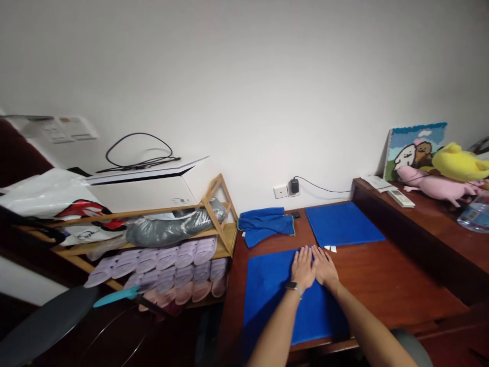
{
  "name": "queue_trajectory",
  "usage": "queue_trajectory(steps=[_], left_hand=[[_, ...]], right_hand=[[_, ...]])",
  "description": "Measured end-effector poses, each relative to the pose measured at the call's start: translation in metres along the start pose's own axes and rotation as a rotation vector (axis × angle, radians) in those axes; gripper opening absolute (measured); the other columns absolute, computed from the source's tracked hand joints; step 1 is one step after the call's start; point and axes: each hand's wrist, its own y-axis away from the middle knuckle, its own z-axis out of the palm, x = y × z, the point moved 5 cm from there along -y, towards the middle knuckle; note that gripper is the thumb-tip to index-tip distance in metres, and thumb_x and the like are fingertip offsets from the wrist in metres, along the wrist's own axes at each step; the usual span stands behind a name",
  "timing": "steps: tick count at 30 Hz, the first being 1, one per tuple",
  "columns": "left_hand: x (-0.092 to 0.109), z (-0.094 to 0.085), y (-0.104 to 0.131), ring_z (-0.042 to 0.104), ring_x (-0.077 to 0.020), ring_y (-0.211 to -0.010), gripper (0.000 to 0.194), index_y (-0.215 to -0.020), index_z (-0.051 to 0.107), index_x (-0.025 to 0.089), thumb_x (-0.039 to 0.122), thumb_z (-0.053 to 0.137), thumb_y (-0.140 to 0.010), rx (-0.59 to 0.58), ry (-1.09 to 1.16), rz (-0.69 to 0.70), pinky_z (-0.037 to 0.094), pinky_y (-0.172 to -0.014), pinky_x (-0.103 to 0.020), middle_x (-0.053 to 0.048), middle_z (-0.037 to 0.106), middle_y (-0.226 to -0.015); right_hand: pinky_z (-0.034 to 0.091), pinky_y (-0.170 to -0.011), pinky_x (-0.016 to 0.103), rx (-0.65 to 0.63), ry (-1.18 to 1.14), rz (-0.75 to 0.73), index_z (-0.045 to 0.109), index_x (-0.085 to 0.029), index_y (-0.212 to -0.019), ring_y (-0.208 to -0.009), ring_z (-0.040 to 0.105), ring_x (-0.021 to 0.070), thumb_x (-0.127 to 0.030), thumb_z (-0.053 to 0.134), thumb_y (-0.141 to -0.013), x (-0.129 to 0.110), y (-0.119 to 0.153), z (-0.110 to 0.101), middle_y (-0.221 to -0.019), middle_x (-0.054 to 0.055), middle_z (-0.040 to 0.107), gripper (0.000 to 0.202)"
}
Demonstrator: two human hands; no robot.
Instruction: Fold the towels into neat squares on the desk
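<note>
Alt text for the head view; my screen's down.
Left hand and right hand lie flat, side by side, near the far edge of a spread blue cloth on a wooden desk. Beyond are a bunched cloth and a second flat cloth.

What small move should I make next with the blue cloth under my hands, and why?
I'd probably slide the left hand leftward over the near blue cloth, leaving the right hand in place: both appear flat, side by side, at the cloth's far right corner, while its left part has no hand on it.
</note>
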Motion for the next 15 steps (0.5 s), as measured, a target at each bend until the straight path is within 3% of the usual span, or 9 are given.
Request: queue_trajectory(steps=[2, 5, 7, 12, 15], left_hand=[[0.016, 0.015, -0.004, 0.021, -0.02, -0.16, 0.067, -0.168, 0.014, 0.019, 0.047, 0.009, -0.108, -0.03, 0.029, 0.002, 0.02, -0.132, -0.045, -0.006, 0.03, -0.172], [0.005, 0.015, 0.004, 0.021, -0.0196, -0.16, 0.068, -0.168, 0.015, 0.02, 0.051, 0.01, -0.108, -0.04, 0.024, 0.046, 0.019, -0.132, -0.045, -0.006, 0.031, -0.172], [-0.024, 0.002, 0.016, 0.021, -0.0203, -0.16, 0.07, -0.168, 0.021, 0.021, 0.056, 0.011, -0.108, -0.036, 0.006, 0.03, 0.017, -0.132, -0.046, -0.006, 0.031, -0.172], [-0.135, -0.042, 0.057, 0.021, -0.0236, -0.16, 0.075, -0.166, 0.026, 0.02, 0.062, 0.011, -0.106, -0.064, -0.073, -0.228, 0.018, -0.131, -0.049, -0.008, 0.027, -0.172], [-0.185, -0.056, 0.08, 0.021, -0.0246, -0.16, 0.074, -0.167, 0.024, 0.019, 0.061, 0.012, -0.106, -0.03, -0.12, -0.327, 0.02, -0.13, -0.049, -0.009, 0.028, -0.172]], right_hand=[[0.018, -0.129, 0.038, 0.017, 0.023, -0.029, 0.028, -0.016, -0.166, -0.16, 0.019, 0.0195, -0.027, 0.033, -0.098, 0.002, 0.001, 0.002, -0.174, 0.003, 0.021, 0.069], [0.019, -0.129, 0.041, 0.033, 0.013, -0.018, 0.029, -0.014, -0.165, -0.16, 0.022, 0.0212, -0.032, 0.028, -0.101, 0.003, 0.0, 0.004, -0.173, 0.005, 0.024, 0.067], [0.018, -0.129, 0.043, 0.035, -0.012, 0.003, 0.028, -0.013, -0.165, -0.16, 0.022, 0.0223, -0.039, 0.023, -0.103, 0.003, -0.001, 0.004, -0.171, 0.005, 0.028, 0.067], [0.017, -0.13, 0.043, 0.036, -0.047, 0.032, 0.026, -0.013, -0.166, -0.16, 0.022, 0.0215, -0.045, 0.02, -0.105, 0.001, -0.002, 0.004, -0.172, 0.005, 0.027, 0.069], [0.017, -0.13, 0.043, 0.03, -0.04, 0.038, 0.025, -0.013, -0.166, -0.16, 0.022, 0.0212, -0.045, 0.018, -0.105, 0.002, -0.002, 0.005, -0.172, 0.004, 0.025, 0.07]])
